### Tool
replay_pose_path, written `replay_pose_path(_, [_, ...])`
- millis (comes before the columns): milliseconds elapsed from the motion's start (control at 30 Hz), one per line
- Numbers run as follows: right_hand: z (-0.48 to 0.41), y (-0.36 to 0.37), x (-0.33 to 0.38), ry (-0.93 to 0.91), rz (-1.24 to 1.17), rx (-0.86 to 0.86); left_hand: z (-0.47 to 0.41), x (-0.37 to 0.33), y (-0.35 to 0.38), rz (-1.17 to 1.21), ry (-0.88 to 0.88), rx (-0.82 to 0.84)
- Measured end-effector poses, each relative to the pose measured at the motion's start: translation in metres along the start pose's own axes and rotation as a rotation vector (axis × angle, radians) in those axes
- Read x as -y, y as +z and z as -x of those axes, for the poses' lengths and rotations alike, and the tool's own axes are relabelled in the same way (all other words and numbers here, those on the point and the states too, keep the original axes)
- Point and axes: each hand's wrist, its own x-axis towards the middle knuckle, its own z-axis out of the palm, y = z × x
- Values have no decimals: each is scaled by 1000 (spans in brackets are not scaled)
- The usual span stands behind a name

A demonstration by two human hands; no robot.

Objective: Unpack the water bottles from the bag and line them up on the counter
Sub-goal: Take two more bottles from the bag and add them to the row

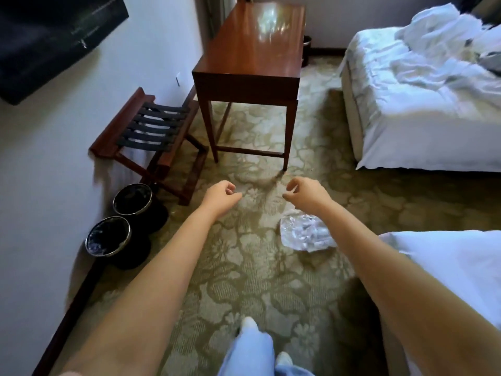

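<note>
A clear plastic bag of water bottles (305,234) lies on the patterned carpet beside the near bed, partly hidden behind my right forearm. A bare, glossy brown wooden table (257,44) stands ahead. My left hand (221,194) and my right hand (303,191) are both stretched out in the air above the carpet, fingers loosely curled and apart, holding nothing. The right hand hovers just beyond the bag; the left is to the bag's left.
A wooden luggage rack (151,134) stands against the left wall, with two black waste bins (119,221) near it. An unmade white bed (423,93) fills the right; another bed corner (447,256) is close at the right. My legs show at the bottom.
</note>
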Motion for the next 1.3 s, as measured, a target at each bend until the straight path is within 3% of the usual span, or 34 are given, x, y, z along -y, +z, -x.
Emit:
replay_pose_path(367, [-199,-18,-85,25,103,153,-191,-48,87,2,-92,107])
replay_pose_path(700, [-324,11,-184,67,236,382,-300,-47,193,-61,-217,269])
replay_pose_path(1300, [-517,274,-457,78,344,553,-489,132,499,-133,-244,366])
